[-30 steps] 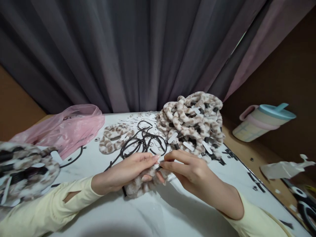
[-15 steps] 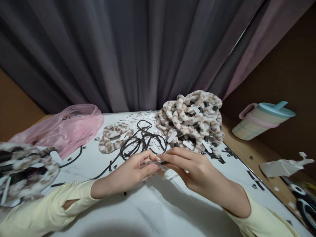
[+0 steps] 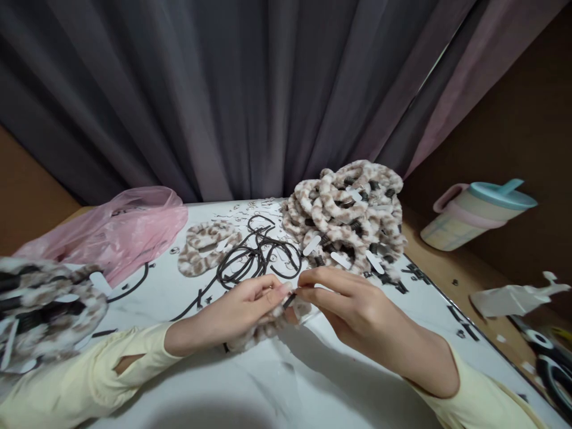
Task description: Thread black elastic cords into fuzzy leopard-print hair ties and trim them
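Observation:
My left hand (image 3: 252, 307) is closed, thumb and fingers pinching a fluffy brown-and-white band (image 3: 261, 333) that hangs below the fingers, largely covered by the hand. From the pinch sticks a short dark strip (image 3: 289, 300), apparently elastic cord. My right hand (image 3: 346, 301) is closed too, its fingertips meeting at that strip's upper end. Just beyond both hands lies a tangle of black cord (image 3: 243, 262). A single fluffy ring (image 3: 192, 262) with a white tag rests left of the tangle.
On the white tabletop (image 3: 250, 390), a heap of fluffy bands (image 3: 330, 205) stands back right, another pile (image 3: 84, 307) at left. A pink plastic bag (image 3: 147, 229) lies behind the left pile. Right: a tumbler (image 3: 465, 220), a white packet (image 3: 504, 302), scissors (image 3: 554, 375), and black scraps (image 3: 462, 325).
The fluffy band now shows below my left hand, and the dark strip has come into view between my fingertips. My right fingers have shifted slightly away from the left thumb.

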Motion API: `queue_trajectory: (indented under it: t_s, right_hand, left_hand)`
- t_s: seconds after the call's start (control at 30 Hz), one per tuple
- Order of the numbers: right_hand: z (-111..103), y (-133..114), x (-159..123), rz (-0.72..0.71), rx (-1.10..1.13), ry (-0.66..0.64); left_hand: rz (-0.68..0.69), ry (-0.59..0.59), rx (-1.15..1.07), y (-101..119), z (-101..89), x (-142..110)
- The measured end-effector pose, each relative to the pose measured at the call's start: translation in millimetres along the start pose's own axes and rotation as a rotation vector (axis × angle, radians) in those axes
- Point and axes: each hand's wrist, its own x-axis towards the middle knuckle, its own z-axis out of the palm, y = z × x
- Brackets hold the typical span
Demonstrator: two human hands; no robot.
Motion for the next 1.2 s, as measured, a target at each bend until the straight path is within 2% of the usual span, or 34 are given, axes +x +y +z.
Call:
queue_trajectory:
  t_s: [0.13, 0.23, 0.4, 0.5, 0.73, 0.83, 0.93, 1.03, 1.1, 1.2]
  right_hand:
    - [1.6, 0.5, -1.4, 0.013, 0.004, -0.008]
    - [1.9, 0.3, -1.9, 0.022, 0.008, -0.025]
    - [-0.8, -0.9, -2.6, 0.019, -0.027, -0.08]
    - [-1.2, -2.6, -3.7, 0.008, -0.089, -0.086]
    - [1.4, -1.7, 2.3, -0.113, -0.258, 0.067]
    - [3.0, 0.1, 3.6, -0.124, -0.286, 0.125]
    - [8.3, 1.6, 2.2, -0.098, -0.184, 0.122]
    - [15.2, 4.7, 0.7, -0.093, 0.022, 0.099]
    - [17.9, 8.0, 0.7, -0.08, 0.168, 0.083]
    - [18.5, 13.9, 2.3, -0.033, 0.328, 0.043]
  left_hand:
    - [0.052, -0.005, -0.012, -0.7, 1.3, 1.2]
    - [0.076, 0.044, 0.038, -0.8, 1.9, -0.3]
    - [0.132, 0.171, 0.322, -4.6, 2.3, -2.5]
    - [0.172, 0.212, 0.411, -8.6, 2.9, -3.1]
    - [0.258, 0.356, 0.481, -16.6, 3.5, -5.1]
    - [0.373, 0.355, 0.598, -21.8, 4.7, -8.8]
    - [0.604, 0.317, 0.812, -26.9, 6.4, -13.8]
    - [0.819, 0.316, 1.039, -26.2, 7.4, -18.0]
    - [0.887, 0.323, 1.129, -22.3, 7.6, -19.5]
    - [0.9, 0.3, 1.147, -17.2, 8.0, -19.9]
